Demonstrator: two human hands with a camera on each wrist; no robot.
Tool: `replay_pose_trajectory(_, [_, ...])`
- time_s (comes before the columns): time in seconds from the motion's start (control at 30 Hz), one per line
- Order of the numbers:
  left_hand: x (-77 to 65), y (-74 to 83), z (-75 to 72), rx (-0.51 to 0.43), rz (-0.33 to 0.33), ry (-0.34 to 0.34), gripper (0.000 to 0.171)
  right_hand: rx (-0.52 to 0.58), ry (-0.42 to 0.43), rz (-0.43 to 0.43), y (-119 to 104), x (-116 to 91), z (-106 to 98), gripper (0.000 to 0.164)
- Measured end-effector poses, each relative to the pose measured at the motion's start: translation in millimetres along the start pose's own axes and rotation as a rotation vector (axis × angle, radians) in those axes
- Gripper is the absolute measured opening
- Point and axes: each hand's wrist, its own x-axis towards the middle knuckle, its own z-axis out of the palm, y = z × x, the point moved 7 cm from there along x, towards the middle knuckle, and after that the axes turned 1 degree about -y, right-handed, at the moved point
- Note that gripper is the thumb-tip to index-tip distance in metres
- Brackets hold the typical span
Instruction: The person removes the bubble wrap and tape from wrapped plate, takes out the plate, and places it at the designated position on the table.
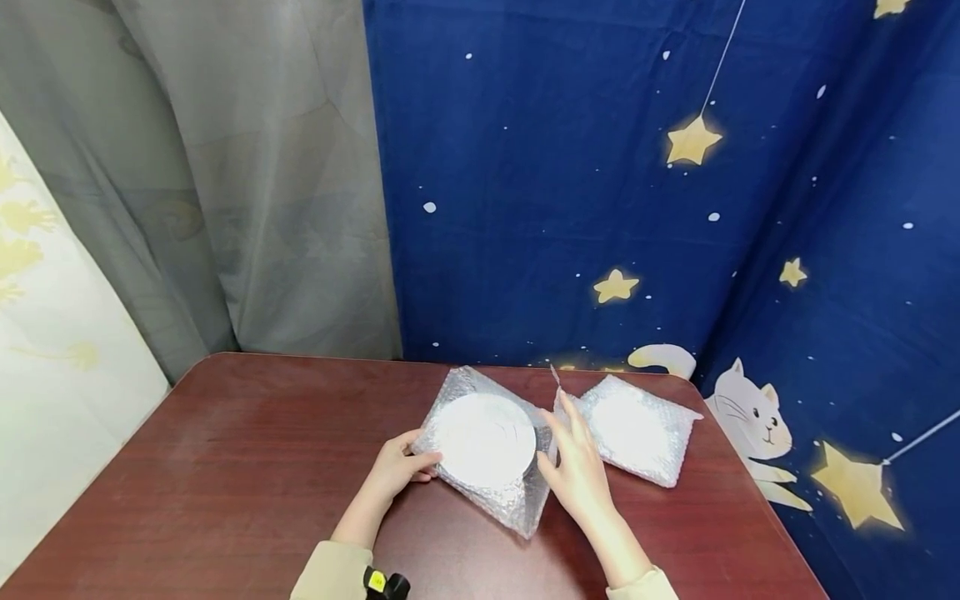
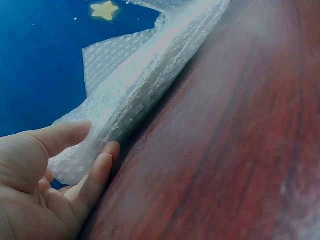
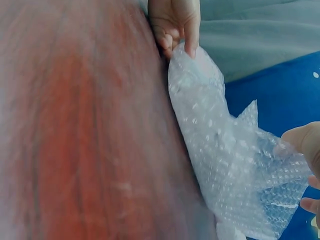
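A round white plate (image 1: pixel 486 440) lies inside clear bubble wrap (image 1: pixel 517 510) near the middle of the table. At its left edge my left hand (image 1: pixel 397 468) grips the wrapped plate, thumb on top and fingers underneath, as the left wrist view shows. My right hand (image 1: pixel 583 471) is at the right side of the bundle. In the right wrist view its thumb and fingers pinch a loose flap of the bubble wrap (image 3: pixel 280 175). That flap stands up from the bundle, with a pointed corner sticking out.
A second bubble-wrapped package (image 1: pixel 637 429), white inside, lies just right of my right hand. Both rest on a reddish-brown wooden table (image 1: pixel 247 467). Behind the table's far edge hang a grey curtain (image 1: pixel 300 208) and a blue star-patterned curtain (image 1: pixel 525 208).
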Motion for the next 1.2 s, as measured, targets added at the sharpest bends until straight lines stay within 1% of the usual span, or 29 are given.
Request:
replay_pose_trajectory(0.23, [-3.3,1.2,-1.1,0.009,0.008,0.016,0.049,-0.067,0.034,-0.031,8,-10,-9,0.072])
replay_pose_trajectory(0.37, [-4.3,2.8,-1.5,0.012,0.017,0.02,0.045,-0.114,0.054,-0.032,13,-17,-14,0.073])
replay_pose_trajectory(0.5, [-4.1,2.7,-2.3,0.01,0.017,0.012,0.044,-0.134,0.065,-0.02,18,-23,-17,0.075])
replay_pose_trajectory(0.8, [-8.0,4.4,-4.7,0.032,0.031,-0.039,0.043,-0.151,0.078,-0.011,28,-29,-26,0.073])
replay_pose_trajectory(1.03, [-9.1,4.7,-6.4,0.04,0.046,-0.097,0.041,-0.169,0.076,-0.002,37,-32,-31,0.073])
replay_pose_trajectory(1.13, [-9.3,4.5,-7.0,0.043,0.036,-0.122,0.04,-0.18,0.067,0.008,41,-34,-32,0.073])
replay_pose_trajectory(1.2, [-9.3,4.3,-7.8,0.036,0.022,-0.126,0.04,-0.195,0.059,0.013,43,-35,-32,0.071])
